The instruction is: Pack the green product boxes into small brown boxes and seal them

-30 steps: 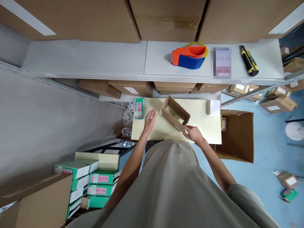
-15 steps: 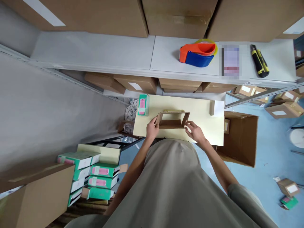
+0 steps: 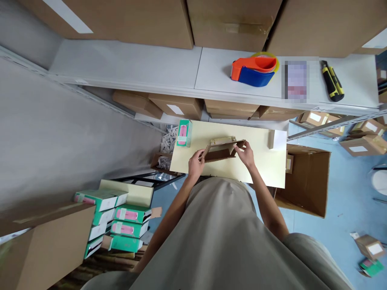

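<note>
A small brown cardboard box [image 3: 220,154], open on the side facing me, is held tilted over the cream table [image 3: 260,165]. My left hand [image 3: 196,163] grips its left end, fingers curled round the edge. At the right end, my right hand [image 3: 245,155] pinches the far corner between thumb and fingers. Tape shows along the box's far side. A green box with a pink bottle picture [image 3: 184,133] stands at the table's left, beyond my left hand. A white box [image 3: 277,139] sits at the right end of the table.
Above the table, a grey shelf [image 3: 130,62] carries an orange and blue tape dispenser [image 3: 255,70], a yellow and black box cutter [image 3: 332,81] and large cartons. A big open carton [image 3: 311,177] stands right of the table. Several green boxes [image 3: 127,215] are stacked at lower left.
My left hand has come to the cardboard box and taken its left end. The box has turned and tilted. My right hand has shifted from the near corner to the far right corner.
</note>
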Motion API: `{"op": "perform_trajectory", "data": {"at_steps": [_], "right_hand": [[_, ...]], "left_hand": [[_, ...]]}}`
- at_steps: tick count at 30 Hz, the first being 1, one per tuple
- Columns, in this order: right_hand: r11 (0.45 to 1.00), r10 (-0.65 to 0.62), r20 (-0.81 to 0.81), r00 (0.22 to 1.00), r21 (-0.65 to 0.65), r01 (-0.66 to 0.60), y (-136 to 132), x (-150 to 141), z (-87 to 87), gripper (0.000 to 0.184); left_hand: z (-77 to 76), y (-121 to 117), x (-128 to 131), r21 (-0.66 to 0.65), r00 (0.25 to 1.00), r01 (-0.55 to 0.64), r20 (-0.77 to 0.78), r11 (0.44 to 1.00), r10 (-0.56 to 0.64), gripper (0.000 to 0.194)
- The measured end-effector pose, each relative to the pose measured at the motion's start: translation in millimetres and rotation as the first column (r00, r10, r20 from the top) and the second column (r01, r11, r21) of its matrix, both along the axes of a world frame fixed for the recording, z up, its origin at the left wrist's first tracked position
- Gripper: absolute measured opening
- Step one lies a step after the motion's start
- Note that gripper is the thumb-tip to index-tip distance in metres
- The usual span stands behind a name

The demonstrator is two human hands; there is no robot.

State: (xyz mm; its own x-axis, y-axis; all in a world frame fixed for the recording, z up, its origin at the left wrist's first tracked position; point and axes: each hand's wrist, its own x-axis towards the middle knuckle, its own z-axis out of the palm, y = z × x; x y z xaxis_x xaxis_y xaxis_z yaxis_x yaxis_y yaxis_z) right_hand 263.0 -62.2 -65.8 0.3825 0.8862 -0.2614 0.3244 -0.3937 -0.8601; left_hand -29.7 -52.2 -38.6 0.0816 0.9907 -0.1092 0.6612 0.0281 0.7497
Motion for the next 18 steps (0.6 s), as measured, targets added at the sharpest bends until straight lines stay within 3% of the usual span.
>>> {"op": "perform_trajectory", "data": {"at_steps": [4, 11, 14, 18], "right_hand": [[0.988, 0.133, 0.247, 0.960, -0.113, -0.108, 9.2, 2.9, -4.9, 0.063], [0.926, 0.362, 0.421, 0.832, -0.266, -0.268, -20.7, -25.7, 10.5, 0.063], [0.924, 0.366, 0.432, 0.824, -0.272, -0.268, -27.6, -36.5, 20.9, 0.055], [0.937, 0.314, 0.446, 0.838, -0.287, -0.199, -22.3, -36.8, 29.7, 0.050]], "left_hand": [[1.0, 3.7, -5.5, -0.002, 0.999, -0.037, 0.003, 0.999, 0.037, 0.040], [-2.8, 7.7, -5.4, -0.020, 0.991, -0.137, -0.007, 0.990, 0.137, 0.042], [-3.9, 5.4, -1.6, -0.010, 0.993, -0.118, -0.018, 0.993, 0.118, 0.045], [-4.8, -0.6, -0.9, 0.010, 0.999, 0.017, -0.037, 1.000, -0.017, 0.050]]}}
